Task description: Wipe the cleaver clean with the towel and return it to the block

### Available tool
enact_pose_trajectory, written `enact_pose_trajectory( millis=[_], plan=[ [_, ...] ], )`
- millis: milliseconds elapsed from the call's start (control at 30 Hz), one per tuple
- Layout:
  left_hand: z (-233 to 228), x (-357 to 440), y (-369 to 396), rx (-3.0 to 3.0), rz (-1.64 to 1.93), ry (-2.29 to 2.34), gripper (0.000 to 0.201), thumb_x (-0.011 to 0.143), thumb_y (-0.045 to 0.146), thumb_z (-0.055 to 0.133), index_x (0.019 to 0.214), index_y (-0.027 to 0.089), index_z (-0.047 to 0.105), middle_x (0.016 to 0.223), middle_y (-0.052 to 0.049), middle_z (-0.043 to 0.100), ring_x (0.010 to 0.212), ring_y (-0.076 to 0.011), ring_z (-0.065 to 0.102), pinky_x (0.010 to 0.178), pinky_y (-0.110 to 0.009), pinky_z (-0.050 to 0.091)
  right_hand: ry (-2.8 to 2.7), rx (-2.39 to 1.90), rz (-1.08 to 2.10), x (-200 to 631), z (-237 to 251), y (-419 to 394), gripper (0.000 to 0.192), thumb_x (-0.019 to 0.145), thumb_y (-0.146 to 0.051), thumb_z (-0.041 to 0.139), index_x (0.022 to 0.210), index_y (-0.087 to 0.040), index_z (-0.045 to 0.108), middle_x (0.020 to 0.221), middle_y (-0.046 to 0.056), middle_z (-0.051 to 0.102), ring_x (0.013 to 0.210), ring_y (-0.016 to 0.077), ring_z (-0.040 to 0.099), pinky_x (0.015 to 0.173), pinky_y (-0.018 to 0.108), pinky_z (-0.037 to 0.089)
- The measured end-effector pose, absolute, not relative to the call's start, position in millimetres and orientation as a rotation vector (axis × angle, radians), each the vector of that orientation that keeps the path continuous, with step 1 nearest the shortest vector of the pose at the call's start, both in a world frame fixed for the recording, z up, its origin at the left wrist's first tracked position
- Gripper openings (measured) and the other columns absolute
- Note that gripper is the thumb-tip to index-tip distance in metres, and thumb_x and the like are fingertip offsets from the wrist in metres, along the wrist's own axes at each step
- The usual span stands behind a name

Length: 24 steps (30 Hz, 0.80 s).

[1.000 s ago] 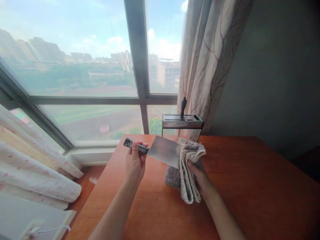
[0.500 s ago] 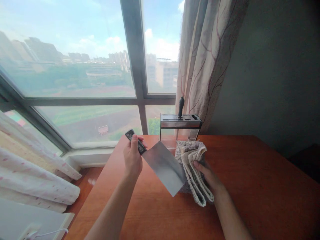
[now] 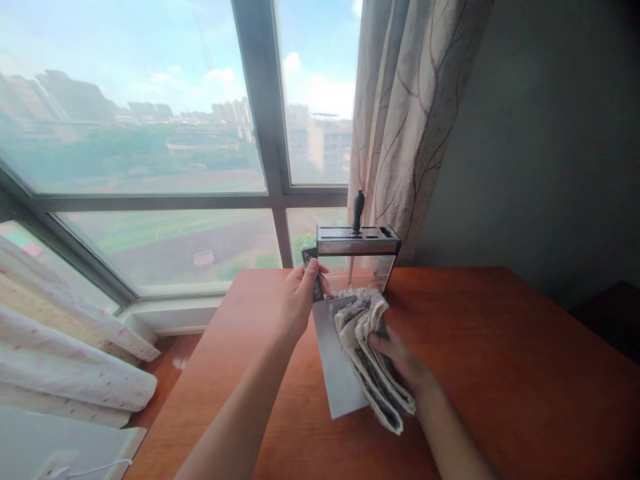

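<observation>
My left hand (image 3: 299,300) grips the dark handle of a broad steel cleaver (image 3: 338,373), whose blade points down toward me over the wooden table (image 3: 500,373). My right hand (image 3: 400,360) holds a folded grey and cream cloth (image 3: 369,353) pressed against the right face of the blade. Part of the blade is hidden behind the cloth.
A steel and clear knife block (image 3: 357,250) stands at the table's far edge with one black handle (image 3: 357,210) sticking up from it. A patterned curtain (image 3: 410,120) hangs behind it beside the window. A dark wall is on the right. Bedding lies low on the left.
The cleaver has swung from lying sideways to pointing blade-down toward me. My left hand moved right, toward the knife block. The cloth now lies along the blade's side.
</observation>
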<state>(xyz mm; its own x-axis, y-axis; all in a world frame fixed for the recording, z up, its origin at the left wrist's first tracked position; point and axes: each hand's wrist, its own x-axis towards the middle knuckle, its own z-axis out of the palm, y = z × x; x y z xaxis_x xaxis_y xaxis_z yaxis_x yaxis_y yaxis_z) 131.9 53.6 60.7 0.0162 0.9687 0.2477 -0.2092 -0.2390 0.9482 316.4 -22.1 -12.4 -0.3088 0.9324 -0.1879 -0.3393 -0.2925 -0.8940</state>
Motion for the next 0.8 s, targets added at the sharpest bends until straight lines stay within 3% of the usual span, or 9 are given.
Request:
enact_pose_trajectory(
  millis=[167, 400, 800],
  plan=[
    [59, 130, 55, 1.210, 1.512, 0.976, 0.039, 0.086, 0.054, 0.054, 0.079, 0.016, 0.061, 0.053, 0.001, 0.057, 0.049, -0.0099, 0.049, 0.050, -0.021, 0.035, -1.177, -0.912, 1.671, 302, -4, -19, 0.044, 0.064, -0.042, 0.082, 0.097, -0.018, 0.065, 0.092, 0.002, 0.068, 0.083, 0.0196, 0.061, 0.081, 0.032, 0.047],
    [65, 103, 68, 1.042, 1.760, 0.998, 0.040, 0.083, 0.055, 0.057, 0.077, 0.016, 0.061, 0.051, 0.002, 0.055, 0.044, -0.0085, 0.045, 0.045, -0.021, 0.031, -1.243, -0.874, 1.761, 304, 0, -21, 0.039, 0.066, -0.037, 0.081, 0.096, -0.016, 0.067, 0.088, 0.001, 0.068, 0.078, 0.0163, 0.061, 0.076, 0.027, 0.047],
    [53, 139, 49, 1.237, 1.327, 0.965, 0.043, 0.084, 0.057, 0.053, 0.080, 0.016, 0.063, 0.048, 0.001, 0.055, 0.046, -0.0117, 0.048, 0.048, -0.023, 0.035, -1.175, -0.947, 1.501, 305, -3, -16, 0.032, 0.071, -0.040, 0.077, 0.092, -0.016, 0.069, 0.086, 0.002, 0.069, 0.076, 0.0178, 0.061, 0.073, 0.028, 0.047]
  ],
)
